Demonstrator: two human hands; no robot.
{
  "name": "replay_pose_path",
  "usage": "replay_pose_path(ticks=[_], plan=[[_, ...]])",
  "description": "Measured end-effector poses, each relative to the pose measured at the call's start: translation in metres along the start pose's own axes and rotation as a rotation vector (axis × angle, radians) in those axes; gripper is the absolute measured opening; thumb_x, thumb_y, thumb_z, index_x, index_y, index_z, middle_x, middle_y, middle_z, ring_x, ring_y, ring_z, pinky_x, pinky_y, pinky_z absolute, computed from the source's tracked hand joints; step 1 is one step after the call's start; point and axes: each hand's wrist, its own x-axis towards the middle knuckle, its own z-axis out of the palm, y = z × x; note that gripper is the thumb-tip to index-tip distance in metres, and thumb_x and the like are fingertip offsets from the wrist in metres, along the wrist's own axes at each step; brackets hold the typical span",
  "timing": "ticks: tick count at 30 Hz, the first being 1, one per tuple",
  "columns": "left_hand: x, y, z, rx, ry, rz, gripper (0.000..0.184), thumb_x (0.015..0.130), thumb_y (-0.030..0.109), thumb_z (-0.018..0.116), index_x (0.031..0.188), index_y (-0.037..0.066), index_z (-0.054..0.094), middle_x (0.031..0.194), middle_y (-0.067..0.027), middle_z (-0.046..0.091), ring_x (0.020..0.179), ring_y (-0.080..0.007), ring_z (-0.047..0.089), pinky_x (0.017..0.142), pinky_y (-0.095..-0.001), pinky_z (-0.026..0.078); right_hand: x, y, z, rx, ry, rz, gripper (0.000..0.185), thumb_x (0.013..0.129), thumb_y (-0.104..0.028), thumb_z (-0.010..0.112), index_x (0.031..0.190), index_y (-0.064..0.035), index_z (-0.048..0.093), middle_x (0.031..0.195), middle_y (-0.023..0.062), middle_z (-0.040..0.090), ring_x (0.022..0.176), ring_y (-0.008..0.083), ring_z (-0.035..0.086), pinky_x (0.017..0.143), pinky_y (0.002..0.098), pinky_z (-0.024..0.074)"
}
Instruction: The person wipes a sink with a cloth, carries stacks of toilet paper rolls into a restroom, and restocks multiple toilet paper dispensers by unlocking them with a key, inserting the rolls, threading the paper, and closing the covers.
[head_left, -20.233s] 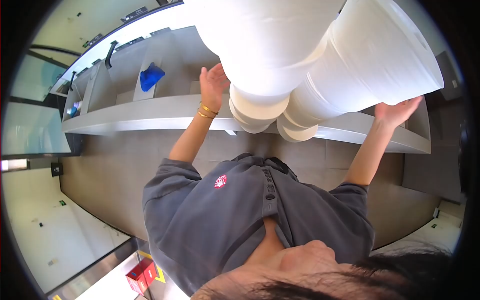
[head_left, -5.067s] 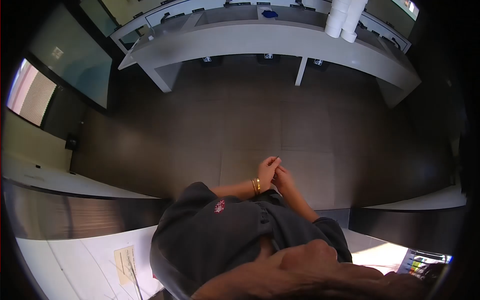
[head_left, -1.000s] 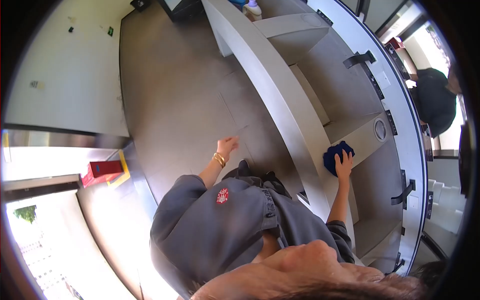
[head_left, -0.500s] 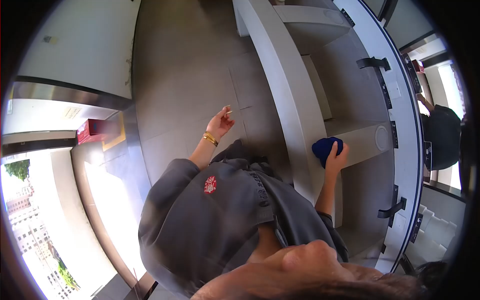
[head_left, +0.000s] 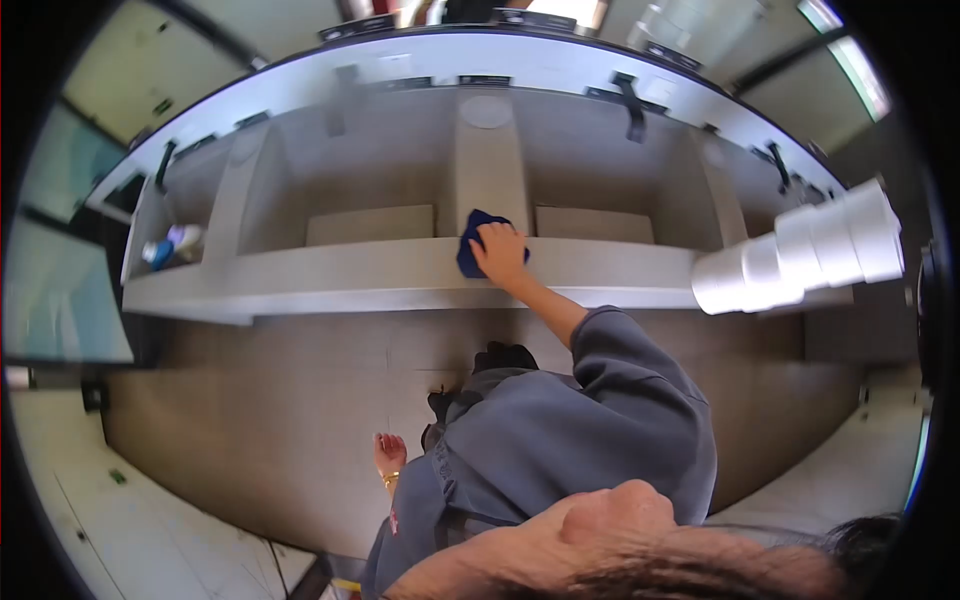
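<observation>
My right hand (head_left: 503,254) presses a dark blue cloth (head_left: 470,258) onto the pale divider between two sink basins, at the front ledge (head_left: 350,265) of the washbasin counter. The fingers bend over the cloth, and part of it sticks out on the left and below. Down beside my body, apart from the counter, hangs my left hand (head_left: 388,452), wearing a gold bracelet (head_left: 390,479) at the wrist. Its fingers are loosely curled and somewhat apart, with nothing visible in them.
A stack of large white paper rolls (head_left: 800,255) stands on the counter's right part. Bottles (head_left: 160,252) sit in the far left basin. Black taps (head_left: 632,108) project over the basins below a mirror. Brown floor tiles (head_left: 270,400) lie behind the ledge.
The view has turned, so the counter now runs across the frame. My right hand still has the cloth, now on the divider and front ledge. My left hand has lowered beside my body.
</observation>
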Motion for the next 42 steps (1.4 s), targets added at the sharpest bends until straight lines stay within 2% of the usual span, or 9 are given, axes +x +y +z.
replay_pose_path(ticks=[6, 7, 15, 19, 25, 31, 34, 37, 42], plan=[[0.048, 0.027, 0.058, 0.574, -0.385, -0.177, 0.014, 0.085, 0.023, 0.066, 0.088, 0.010, 0.063, 0.071, -0.0016, 0.062, 0.063, -0.0161, 0.056, 0.065, -0.0335, 0.048, -0.005, -0.013, 0.001, -0.041, -0.045, 0.197, 0.035, 0.080, -0.041, 0.062, 0.102, -0.0134, 0.057, 0.093, 0.0047, 0.060, 0.092, 0.0261, 0.056, 0.075, 0.0444, 0.0378], [0.050, 0.028, 0.073, 0.620, -0.409, -0.204, 0.014, 0.085, 0.023, 0.066, 0.088, 0.009, 0.063, 0.072, -0.0023, 0.062, 0.063, -0.0162, 0.056, 0.065, -0.0332, 0.048, -0.003, -0.012, -0.004, 0.092, -0.140, 0.281, 0.043, 0.082, -0.045, 0.058, 0.111, -0.0139, 0.056, 0.102, 0.0074, 0.061, 0.099, 0.0279, 0.056, 0.082, 0.0468, 0.0383], [0.002, -0.026, 0.173, 0.940, -0.630, -0.211, 0.013, 0.086, 0.019, 0.065, 0.088, 0.007, 0.062, 0.068, -0.0052, 0.062, 0.060, -0.0192, 0.059, 0.063, -0.0365, 0.052, -0.062, 0.007, -0.048, 0.372, 0.227, 0.292, 0.037, 0.082, -0.020, 0.063, 0.116, -0.0083, 0.054, 0.115, 0.0120, 0.056, 0.112, 0.0312, 0.050, 0.092, 0.0421, 0.0399], [-0.050, -0.075, 0.199, 1.066, -0.756, -0.183, 0.012, 0.087, 0.019, 0.064, 0.086, 0.007, 0.061, 0.062, -0.0050, 0.061, 0.055, -0.0197, 0.060, 0.061, -0.0381, 0.053, -0.119, 0.022, -0.100, 0.387, 0.270, 0.428, 0.033, 0.082, -0.013, 0.061, 0.113, -0.0057, 0.055, 0.114, 0.0130, 0.057, 0.108, 0.0312, 0.053, 0.089, 0.0395, 0.0435], [-0.146, -0.165, 0.254, 1.013, -0.958, -0.100, 0.021, 0.093, 0.023, 0.054, 0.103, 0.006, 0.048, 0.093, -0.0190, 0.065, 0.076, -0.0292, 0.065, 0.069, -0.0405, 0.054, -0.204, 0.101, -0.163, 0.561, 0.303, 0.862, 0.025, 0.082, -0.010, 0.060, 0.107, -0.0065, 0.060, 0.106, 0.0087, 0.063, 0.084, 0.0172, 0.063, 0.070, 0.0311, 0.0510], [-0.208, -0.252, 0.332, 0.969, -1.126, -0.020, 0.019, 0.096, 0.022, 0.049, 0.097, 0.004, 0.042, 0.098, -0.0214, 0.064, 0.084, -0.0317, 0.067, 0.074, -0.0394, 0.055, -0.230, 0.168, -0.234, 0.457, 0.455, 0.915, 0.022, 0.082, -0.008, 0.059, 0.103, -0.0054, 0.062, 0.092, 0.0089, 0.066, 0.073, 0.0202, 0.064, 0.067, 0.0306, 0.0514], [-0.246, -0.300, 0.370, 0.920, -1.253, 0.000, 0.017, 0.097, 0.020, 0.048, 0.098, 0.004, 0.043, 0.097, -0.0209, 0.064, 0.084, -0.0309, 0.067, 0.076, -0.0385, 0.055, -0.235, 0.190, -0.273, 0.465, 0.554, 0.972, 0.018, 0.087, -0.008, 0.056, 0.104, -0.0018, 0.060, 0.089, 0.0055, 0.065, 0.076, 0.0111, 0.061, 0.068, 0.0261, 0.0498], [-0.269, -0.339, 0.394, 0.891, -1.339, 0.002, 0.015, 0.096, 0.018, 0.049, 0.099, 0.004, 0.044, 0.100, -0.0206, 0.064, 0.086, -0.0301, 0.067, 0.078, -0.0378, 0.055, -0.236, 0.197, -0.304, 0.613, 0.628, 0.989, 0.017, 0.088, -0.009, 0.055, 0.101, -0.0003, 0.061, 0.090, 0.0087, 0.066, 0.074, 0.0148, 0.063, 0.069, 0.0302, 0.0516], [-0.301, -0.372, 0.405, 0.931, -1.416, -0.069, 0.016, 0.096, 0.017, 0.050, 0.102, 0.003, 0.046, 0.106, -0.0211, 0.062, 0.091, -0.0304, 0.065, 0.080, -0.0366, 0.054, -0.259, 0.172, -0.340, 1.103, 0.476, 1.262, 0.026, 0.095, -0.026, 0.049, 0.094, -0.0049, 0.064, 0.086, 0.0039, 0.066, 0.071, 0.0112, 0.061, 0.062, 0.0231, 0.0457]])
